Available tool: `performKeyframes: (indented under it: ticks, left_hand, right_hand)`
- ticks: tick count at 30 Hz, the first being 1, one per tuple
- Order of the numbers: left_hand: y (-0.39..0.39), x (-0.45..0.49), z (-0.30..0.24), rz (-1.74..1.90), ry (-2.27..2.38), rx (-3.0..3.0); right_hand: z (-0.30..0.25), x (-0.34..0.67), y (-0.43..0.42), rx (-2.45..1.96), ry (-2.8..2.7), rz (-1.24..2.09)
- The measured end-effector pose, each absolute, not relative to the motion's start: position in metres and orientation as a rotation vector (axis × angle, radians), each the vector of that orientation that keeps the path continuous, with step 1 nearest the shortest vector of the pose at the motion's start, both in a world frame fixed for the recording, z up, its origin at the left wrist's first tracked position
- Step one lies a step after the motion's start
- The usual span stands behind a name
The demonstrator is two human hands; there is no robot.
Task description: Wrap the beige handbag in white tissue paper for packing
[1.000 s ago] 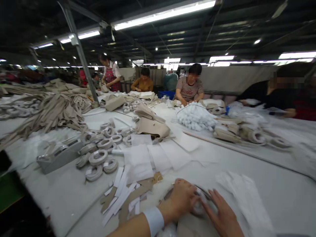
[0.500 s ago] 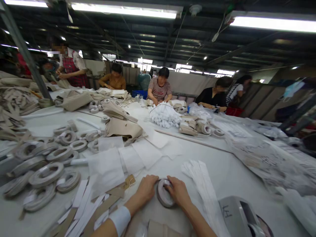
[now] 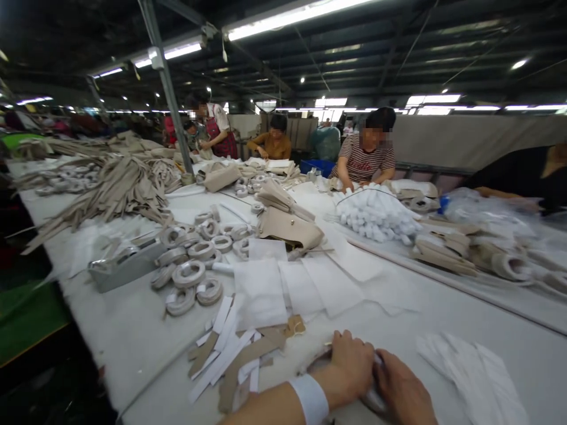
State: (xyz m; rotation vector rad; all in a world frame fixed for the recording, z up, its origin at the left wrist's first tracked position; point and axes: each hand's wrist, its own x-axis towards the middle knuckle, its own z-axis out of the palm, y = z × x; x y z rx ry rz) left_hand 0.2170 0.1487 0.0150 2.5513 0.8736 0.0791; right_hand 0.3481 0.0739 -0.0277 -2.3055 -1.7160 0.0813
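Low in the view, my left hand (image 3: pixel 352 361) and my right hand (image 3: pixel 402 385) are closed close together round a coiled beige strap (image 3: pixel 375 402). Most of the coil is hidden under my fingers. A white band wraps my left wrist. Left of my hands, white paper strips (image 3: pixel 228 354) and beige strips (image 3: pixel 248 365) lie loose on the table. Farther left is a heap of rolled strap coils (image 3: pixel 188 274), several with white bands round them. To the right of my right hand lies a bunch of thin white strips (image 3: pixel 472 369).
White sheets (image 3: pixel 261 289) and a beige bag piece (image 3: pixel 290 227) lie ahead. A grey tape dispenser (image 3: pixel 126 265) stands near the table's left edge. A white bundle (image 3: pixel 376 212) is across the table, with co-workers behind. A metal post (image 3: pixel 168 88) rises at left.
The view has swung left, bringing the tape dispenser and table edge into sight. My hands have closed in together over the coil, covering its ring that showed before.
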Motion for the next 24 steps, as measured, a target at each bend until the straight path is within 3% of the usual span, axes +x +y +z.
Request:
performKeyframes:
  ticks: [6,14,24]
  left_hand:
    - [0.159,0.152,0.027,0.229,0.797,2.551]
    - [0.198,0.006,0.01,0.206,1.097,2.501]
    - [0.211,0.02,0.001,0.11,1.044,2.54]
  right_hand:
    - [-0.042,0.353,0.074,-2.264,-1.676,-0.019]
    - [-0.04,0.348,0.075,-2.232,-1.667,-0.046]
    - [-0.044,0.353,0.068,-2.108,-1.615,-0.092]
